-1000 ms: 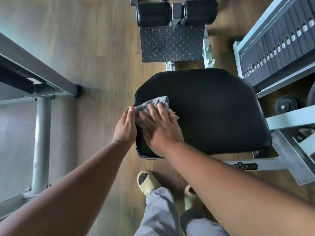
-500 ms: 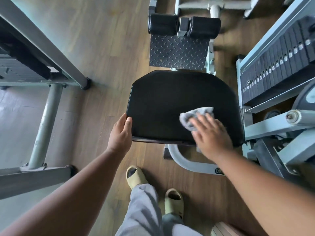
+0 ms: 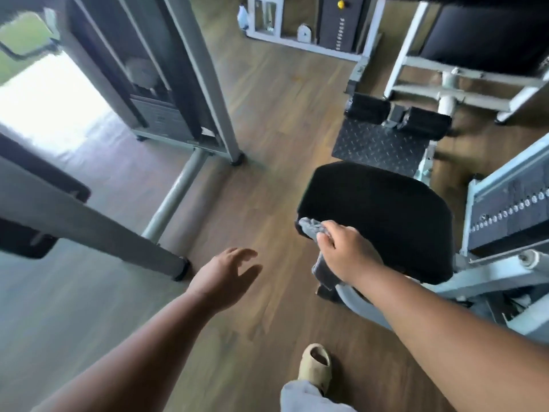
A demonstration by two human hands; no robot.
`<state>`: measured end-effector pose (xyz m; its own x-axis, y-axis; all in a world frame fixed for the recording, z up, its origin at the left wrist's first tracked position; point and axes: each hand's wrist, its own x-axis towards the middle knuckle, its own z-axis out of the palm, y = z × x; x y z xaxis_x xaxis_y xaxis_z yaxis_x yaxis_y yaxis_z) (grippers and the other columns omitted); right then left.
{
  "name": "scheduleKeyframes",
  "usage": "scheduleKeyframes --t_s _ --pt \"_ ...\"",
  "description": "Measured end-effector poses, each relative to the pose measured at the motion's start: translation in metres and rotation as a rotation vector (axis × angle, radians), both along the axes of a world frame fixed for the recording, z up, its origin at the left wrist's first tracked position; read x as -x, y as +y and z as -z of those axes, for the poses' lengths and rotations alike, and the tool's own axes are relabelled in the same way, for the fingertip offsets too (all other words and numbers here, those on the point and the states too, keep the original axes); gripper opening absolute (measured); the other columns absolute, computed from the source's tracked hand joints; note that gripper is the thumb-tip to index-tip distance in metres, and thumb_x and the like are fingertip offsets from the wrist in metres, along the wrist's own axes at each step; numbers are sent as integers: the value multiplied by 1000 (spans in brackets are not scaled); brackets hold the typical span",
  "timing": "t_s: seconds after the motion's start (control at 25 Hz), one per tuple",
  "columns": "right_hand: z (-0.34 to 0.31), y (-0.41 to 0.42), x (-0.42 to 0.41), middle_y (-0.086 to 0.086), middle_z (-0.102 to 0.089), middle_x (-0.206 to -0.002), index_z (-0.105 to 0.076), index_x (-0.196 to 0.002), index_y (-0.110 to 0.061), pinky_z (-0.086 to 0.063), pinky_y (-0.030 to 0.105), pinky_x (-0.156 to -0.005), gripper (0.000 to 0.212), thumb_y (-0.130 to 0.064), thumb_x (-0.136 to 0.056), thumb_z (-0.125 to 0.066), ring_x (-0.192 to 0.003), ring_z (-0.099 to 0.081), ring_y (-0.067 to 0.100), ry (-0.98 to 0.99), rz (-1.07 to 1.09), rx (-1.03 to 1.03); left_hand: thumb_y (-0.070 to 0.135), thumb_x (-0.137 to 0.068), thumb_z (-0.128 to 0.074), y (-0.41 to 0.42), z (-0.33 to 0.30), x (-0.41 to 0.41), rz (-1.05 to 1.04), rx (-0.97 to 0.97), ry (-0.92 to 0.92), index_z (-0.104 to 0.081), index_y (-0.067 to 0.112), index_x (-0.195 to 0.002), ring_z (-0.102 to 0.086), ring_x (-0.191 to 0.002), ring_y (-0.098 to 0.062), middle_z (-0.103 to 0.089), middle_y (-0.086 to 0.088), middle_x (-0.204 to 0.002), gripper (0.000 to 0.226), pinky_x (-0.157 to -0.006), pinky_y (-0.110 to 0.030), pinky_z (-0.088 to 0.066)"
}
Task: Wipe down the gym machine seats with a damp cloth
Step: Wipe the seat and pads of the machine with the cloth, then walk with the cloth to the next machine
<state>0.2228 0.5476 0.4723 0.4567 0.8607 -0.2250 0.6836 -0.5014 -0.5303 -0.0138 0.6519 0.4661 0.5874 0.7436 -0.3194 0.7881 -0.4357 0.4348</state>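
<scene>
We see both forearms reaching forward from the bottom of the frame. The right hand [image 3: 344, 252] sits at the near left corner of the black seat [image 3: 383, 215], knuckles up, its fingers curled round a grey cloth [image 3: 312, 228]. Part of the cloth is bunched on the seat's corner ahead of the fingers, and the rest hangs down below the hand past the seat's front edge. The picture is smeared with motion here, so we cannot tell whether the palm itself presses on the padding.

The left hand [image 3: 225, 273] hovers over the wooden floor [image 3: 267, 144], well apart from the seat and to its left. Its fingers are spread and loosely extended, the palm turned down, and it holds nothing.

Beyond the seat lie a black checker-plate footrest [image 3: 380, 145] and, just behind that, two black roller pads [image 3: 398, 113]. A weight stack [image 3: 511, 209] in a pale frame stands to the seat's right. To the left, grey machine frames [image 3: 184, 84] rest on the floor. Near the bottom edge we see a tan slipper [image 3: 315, 364] and a grey trouser leg [image 3: 303, 396].
</scene>
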Motion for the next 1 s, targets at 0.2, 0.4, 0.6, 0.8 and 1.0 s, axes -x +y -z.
scheduleKeyframes --t_s 0.2,0.4,0.6,0.8,1.0 --pt "-66 12 151 -2 -65 -112 -54 -114 -26 -38 35 -77 28 -44 -99 -38 -110 -56 25 -112 -413 -74 67 -85 -42 -30 -72 185 -14 -67 24 -64 34 -123 -63 -100 -7 -64 12 -119 55 -90 -31 -52" --pt "-105 -11 339 -2 -69 -109 -47 -124 -40 -47 36 -78 31 -53 -96 -41 -102 -65 28 -61 -623 -147 58 -90 -54 -115 -120 414 -198 -175 90 -62 40 -120 -60 -97 5 -62 24 -114 36 -85 -21 -49" --pt "-134 -38 538 -8 -68 -116 -44 -127 -64 -51 31 -88 35 -58 -92 -40 -105 -65 18 77 -1058 -99 75 -75 -43 -217 -170 611 -435 -144 143 -56 58 -96 -61 -91 11 -64 29 -101 30 -82 -15 -49" --pt "-178 -20 657 -8 -68 -116 -44 -131 -45 -51 32 -82 62 -71 -76 -55 -103 -65 21 -33 -1201 -199 58 -86 -56 -232 -212 701 -660 -187 135 -66 42 -107 -62 -88 5 -65 22 -98 29 -82 -20 -50" --pt "-205 23 746 -5 -64 -121 -35 -139 -46 -51 34 -85 79 -66 -70 -68 -106 -61 26 -123 -1406 -226 55 -86 -57 -222 -223 762 -874 -229 54 -69 33 -109 -64 -87 0 -67 17 -99 34 -85 -27 -52"
